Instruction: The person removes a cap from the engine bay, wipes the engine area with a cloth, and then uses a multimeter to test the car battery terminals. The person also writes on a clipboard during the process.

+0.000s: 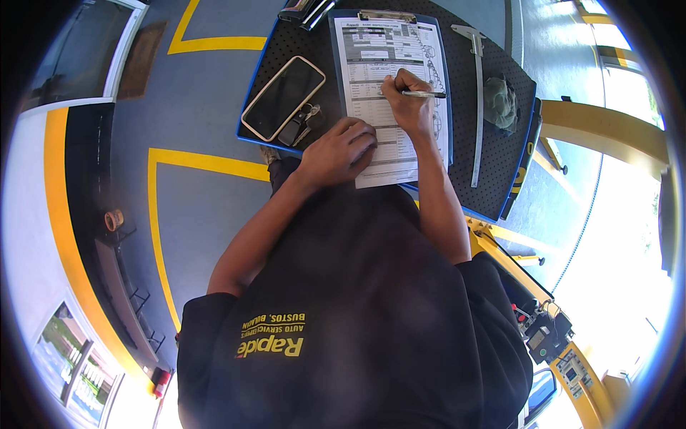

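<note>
My right hand [411, 106] grips a pen [426, 94] over a printed form [391, 159]. The form lies on a blue clipboard [447, 79] with a metal clip at its far end. My left hand [339, 151] rests at the form's near left edge, its fingers curled in and nothing visible in them. To its left are a phone [284, 98] in a light-rimmed case and a bunch of keys [304, 125] with a dark fob. Right of the clipboard lies a long metal caliper [478, 107].
These things lie on a black perforated tabletop [468, 154] with a blue rim. A crumpled grey-green bundle [500, 105] sits at its right, a dark object [307, 12] at the far edge. A yellow lift arm [604, 136] stands to the right. Yellow lines [211, 164] mark the grey floor.
</note>
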Tool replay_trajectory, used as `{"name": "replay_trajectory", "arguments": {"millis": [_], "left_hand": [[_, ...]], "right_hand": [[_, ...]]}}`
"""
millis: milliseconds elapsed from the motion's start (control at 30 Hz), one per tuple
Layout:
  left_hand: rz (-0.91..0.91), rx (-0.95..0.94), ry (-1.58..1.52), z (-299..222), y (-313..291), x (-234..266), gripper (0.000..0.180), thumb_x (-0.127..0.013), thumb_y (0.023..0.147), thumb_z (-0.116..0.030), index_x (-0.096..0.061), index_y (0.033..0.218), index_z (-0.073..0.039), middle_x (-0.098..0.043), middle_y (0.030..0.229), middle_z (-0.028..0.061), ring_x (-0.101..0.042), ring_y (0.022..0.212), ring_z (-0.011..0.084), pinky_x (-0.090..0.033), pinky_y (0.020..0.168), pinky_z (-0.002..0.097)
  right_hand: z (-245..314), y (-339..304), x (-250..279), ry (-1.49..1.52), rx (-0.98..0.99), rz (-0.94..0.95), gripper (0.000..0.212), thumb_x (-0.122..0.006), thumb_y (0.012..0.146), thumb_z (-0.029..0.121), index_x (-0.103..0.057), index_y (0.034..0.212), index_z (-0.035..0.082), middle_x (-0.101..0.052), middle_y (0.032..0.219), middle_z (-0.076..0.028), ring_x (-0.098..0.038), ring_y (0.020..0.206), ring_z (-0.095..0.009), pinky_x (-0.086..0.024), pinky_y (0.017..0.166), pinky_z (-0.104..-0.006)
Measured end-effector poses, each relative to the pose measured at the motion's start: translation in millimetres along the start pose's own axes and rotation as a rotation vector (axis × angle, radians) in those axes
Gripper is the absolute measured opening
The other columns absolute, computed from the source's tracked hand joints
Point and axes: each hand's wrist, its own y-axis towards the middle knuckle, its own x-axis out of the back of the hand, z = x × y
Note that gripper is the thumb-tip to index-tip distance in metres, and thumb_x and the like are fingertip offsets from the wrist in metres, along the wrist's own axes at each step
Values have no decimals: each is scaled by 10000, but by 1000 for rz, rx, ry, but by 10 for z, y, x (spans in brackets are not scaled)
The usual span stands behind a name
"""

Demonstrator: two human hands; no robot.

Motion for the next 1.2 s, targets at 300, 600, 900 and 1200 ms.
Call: {"name": "replay_trajectory", "arguments": {"millis": [300,600,900,1200], "left_hand": [[11,20,-11,7,-6,-9,157,-777,941,-103,-705,1078,-78,-681,1200,41,-668,1224,284,-644,937,426],[20,21,10,12,-6,-8,163,-774,948,-117,-707,1091,-79,-678,1215,38,-663,1240,275,-650,930,427],[27,32,3,21,-15,-16,172,-776,948,-122,-707,1101,-85,-679,1220,36,-660,1249,275,-655,913,430],[27,33,-16,35,-22,-30,181,-780,939,-107,-708,1104,-83,-683,1229,38,-664,1234,286,-642,946,435]], "right_hand": [[16,10,-24,-60,19,1,374,-741,938,44,-484,666,30,-421,551,-12,-343,523,-66,-342,479,-346],[-53,2,-61,-66,57,4,380,-766,936,51,-496,668,40,-439,558,-7,-361,534,-64,-355,489,-340],[-57,-11,-58,-65,58,11,380,-754,930,38,-478,670,44,-424,558,-12,-361,532,-64,-358,489,-334],[-55,-14,-64,-81,29,5,385,-745,933,45,-470,663,45,-416,549,-12,-348,522,-69,-346,483,-346]]}}
